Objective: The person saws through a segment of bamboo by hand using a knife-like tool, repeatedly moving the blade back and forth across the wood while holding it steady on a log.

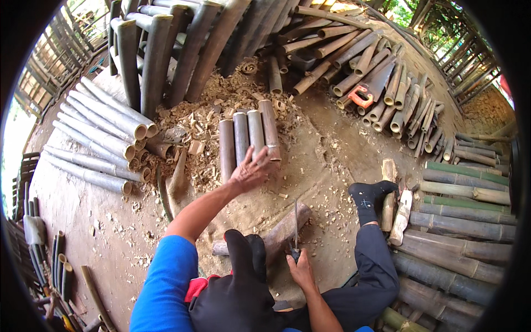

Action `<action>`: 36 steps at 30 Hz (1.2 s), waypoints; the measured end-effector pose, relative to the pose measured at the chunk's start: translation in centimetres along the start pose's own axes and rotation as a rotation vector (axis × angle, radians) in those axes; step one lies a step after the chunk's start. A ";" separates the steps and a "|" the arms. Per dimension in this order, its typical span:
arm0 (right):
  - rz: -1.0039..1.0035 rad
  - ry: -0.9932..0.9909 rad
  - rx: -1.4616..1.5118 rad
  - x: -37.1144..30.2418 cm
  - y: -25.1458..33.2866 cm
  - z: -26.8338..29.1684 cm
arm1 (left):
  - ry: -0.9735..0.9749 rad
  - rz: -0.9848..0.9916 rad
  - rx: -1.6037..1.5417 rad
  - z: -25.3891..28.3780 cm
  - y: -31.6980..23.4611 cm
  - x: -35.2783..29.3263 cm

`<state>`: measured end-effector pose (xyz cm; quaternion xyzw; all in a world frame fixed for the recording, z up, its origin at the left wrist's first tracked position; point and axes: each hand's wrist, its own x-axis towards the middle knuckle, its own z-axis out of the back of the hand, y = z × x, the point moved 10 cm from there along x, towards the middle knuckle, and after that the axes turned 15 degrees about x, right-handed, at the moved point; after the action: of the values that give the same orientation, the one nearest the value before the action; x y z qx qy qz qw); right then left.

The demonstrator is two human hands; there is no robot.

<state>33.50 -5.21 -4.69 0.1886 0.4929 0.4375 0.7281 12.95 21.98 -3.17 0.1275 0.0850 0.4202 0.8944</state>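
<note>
My left hand is open, its fingers spread over the near ends of several short bamboo tubes lying side by side. Whether the fingertips touch them I cannot tell. Closer to me, my right hand is wrapped round the dark handle of a knife. Its thin blade points up and away from me. Just left of the blade, a short thick log lies across the ground in front of my legs; my dark-clothed knee partly covers it.
Wood chips surround the tubes. Tall bamboo poles stand behind them, with pale poles stacked at left. A saw with an orange handle rests on cut bamboo at far right. More poles lie at right, beside my outstretched foot.
</note>
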 end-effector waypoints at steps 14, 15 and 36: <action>0.013 0.054 0.086 0.6 -0.9 1.0 | -0.234 0.543 -0.309 4.5 8.5 1.0; -0.002 0.043 0.094 0.6 -1.2 1.3 | -0.278 0.492 -0.263 5.8 6.7 -1.2; 0.042 -0.041 -0.059 -0.1 0.3 0.1 | -0.141 1.220 -0.580 -3.7 14.8 -1.6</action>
<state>33.46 -5.17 -4.36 0.1864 0.4606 0.4629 0.7340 0.23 30.42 -2.20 -0.0654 -0.1768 0.8462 0.4984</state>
